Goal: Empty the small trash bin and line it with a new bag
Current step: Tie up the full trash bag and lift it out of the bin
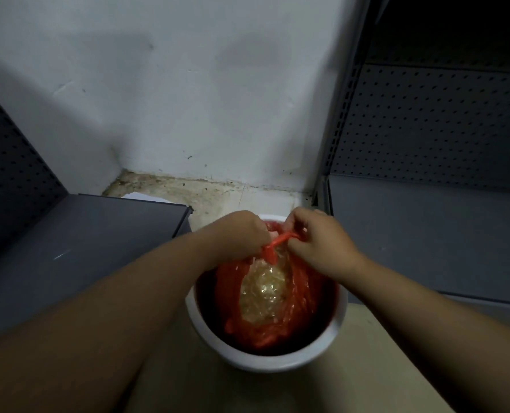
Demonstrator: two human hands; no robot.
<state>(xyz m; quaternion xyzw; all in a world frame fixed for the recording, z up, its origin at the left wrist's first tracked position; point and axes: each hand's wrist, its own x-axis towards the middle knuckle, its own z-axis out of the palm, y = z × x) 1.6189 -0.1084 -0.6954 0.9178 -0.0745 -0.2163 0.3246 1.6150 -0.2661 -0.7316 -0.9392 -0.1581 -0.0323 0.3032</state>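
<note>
one small white trash bin [265, 357] stands on the pale floor [352, 383] in a narrow gap between two grey metal shelf units, one to the left [78, 234] and one to the right [420, 234], each with a perforated back panel. behind the bin rises a white wall [188, 99], grimy along its foot where it meets the floor.

inside the bin sits one red plastic bag [232, 287], its sides gathered upward and its open middle showing crumpled clear plastic [265, 290] among the rubbish. the bag is in the bin, not lifted clear of it.

two bare hands meet over the far rim of the bin. the left hand [235, 234] is closed, fingers curled down around a bunched part of the red bag at its top. the right hand [319, 239] is also closed, pinching a twisted red strip of the bag [280, 241] that runs between the two hands. the two hands are just beside each other, joined by that taut strip. both forearms reach in from the lower corners of the view, one from each side.
</note>
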